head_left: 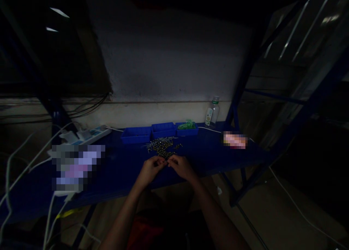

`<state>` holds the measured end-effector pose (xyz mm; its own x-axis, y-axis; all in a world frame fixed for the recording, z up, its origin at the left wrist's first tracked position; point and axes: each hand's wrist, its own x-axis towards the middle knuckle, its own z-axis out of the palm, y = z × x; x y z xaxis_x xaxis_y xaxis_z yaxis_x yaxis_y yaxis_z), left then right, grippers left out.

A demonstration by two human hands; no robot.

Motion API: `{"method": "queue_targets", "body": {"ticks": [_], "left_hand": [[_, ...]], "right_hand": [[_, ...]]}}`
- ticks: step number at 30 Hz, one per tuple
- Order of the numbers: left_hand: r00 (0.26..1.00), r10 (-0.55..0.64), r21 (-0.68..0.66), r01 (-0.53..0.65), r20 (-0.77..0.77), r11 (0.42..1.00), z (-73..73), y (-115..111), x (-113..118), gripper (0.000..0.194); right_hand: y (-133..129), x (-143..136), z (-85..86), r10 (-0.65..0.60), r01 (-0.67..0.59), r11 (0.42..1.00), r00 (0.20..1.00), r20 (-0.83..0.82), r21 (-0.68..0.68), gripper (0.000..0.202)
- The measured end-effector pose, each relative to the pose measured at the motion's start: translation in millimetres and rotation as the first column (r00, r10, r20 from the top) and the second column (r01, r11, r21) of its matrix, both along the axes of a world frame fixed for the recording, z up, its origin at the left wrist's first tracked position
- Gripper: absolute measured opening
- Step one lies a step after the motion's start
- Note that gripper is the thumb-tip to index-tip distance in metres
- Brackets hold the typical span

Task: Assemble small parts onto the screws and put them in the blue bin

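My left hand (153, 168) and my right hand (180, 165) meet at the front of a blue table, fingertips pinched close together. Whatever lies between the fingers is too small and dark to make out. Just beyond them spreads a pile of small metal pieces (163, 145), shiny and screw-like, some silvery and some brassy. A few loose pieces (177, 147) lie at the pile's right side.
Behind the pile stand a left blue bin (136, 135), a middle blue bin (163, 130) and a right bin holding green pieces (187, 125). A clear bottle (212, 113) stands near the wall. White cables and a power strip (94, 134) occupy the left, near a blurred-out object (79, 166).
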<state>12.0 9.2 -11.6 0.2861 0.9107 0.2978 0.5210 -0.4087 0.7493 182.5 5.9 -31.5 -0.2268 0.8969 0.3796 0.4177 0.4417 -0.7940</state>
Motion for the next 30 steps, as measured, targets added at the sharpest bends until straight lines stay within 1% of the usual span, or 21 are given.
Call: {"method": "queue_targets", "body": {"ticks": [4, 6, 10, 14, 18, 21, 24, 28, 30], "left_hand": [[1.000, -0.027, 0.003, 0.027, 0.013, 1.000, 3.7, -1.6, 0.6, 0.030], [0.999, -0.041, 0.003, 0.041, 0.022, 0.999, 4.4, -1.6, 0.9, 0.029], [0.998, -0.030, -0.012, 0.031, 0.053, 0.999, 3.0, -0.6, 0.9, 0.028], [0.998, -0.040, -0.004, 0.040, 0.048, 0.999, 1.6, -0.3, 0.4, 0.028], [0.999, -0.031, -0.009, 0.031, 0.039, 0.999, 2.3, -1.3, -0.3, 0.025], [0.997, -0.058, -0.008, 0.059, 0.043, 0.998, 3.1, -1.7, -0.9, 0.023], [0.997, -0.070, 0.023, 0.069, 0.041, 0.997, 3.9, -1.4, -1.3, 0.021], [0.997, -0.037, 0.017, 0.036, 0.072, 0.999, 5.0, -1.3, -1.1, 0.019], [0.994, -0.048, 0.002, 0.048, 0.101, 0.999, 4.7, -1.4, -1.0, 0.016]], "right_hand": [[1.7, 0.8, -1.8, 0.023, -0.025, 0.999, 0.996, -0.087, -0.024, 0.018], [2.2, 1.1, -2.5, 0.031, -0.035, 0.999, 0.994, -0.104, -0.037, 0.017], [2.7, 1.2, -3.8, 0.039, -0.045, 0.998, 0.993, -0.113, -0.045, 0.017], [3.5, 1.1, -5.7, 0.046, -0.054, 0.996, 0.993, -0.112, -0.066, 0.015], [4.0, 1.4, -7.6, 0.031, -0.035, 0.999, 0.996, -0.089, -0.037, 0.014], [3.6, 1.0, -7.7, 0.041, -0.042, 0.999, 0.997, -0.061, -0.022, 0.014], [2.8, 0.0, -6.9, 0.056, -0.057, 0.998, 0.998, -0.027, -0.027, 0.013], [1.5, -1.0, -4.1, -0.001, 0.000, 0.999, 0.999, -0.037, -0.035, 0.014], [0.5, -0.8, -1.9, -0.024, 0.022, 0.999, 0.998, -0.053, -0.033, 0.016]]}}
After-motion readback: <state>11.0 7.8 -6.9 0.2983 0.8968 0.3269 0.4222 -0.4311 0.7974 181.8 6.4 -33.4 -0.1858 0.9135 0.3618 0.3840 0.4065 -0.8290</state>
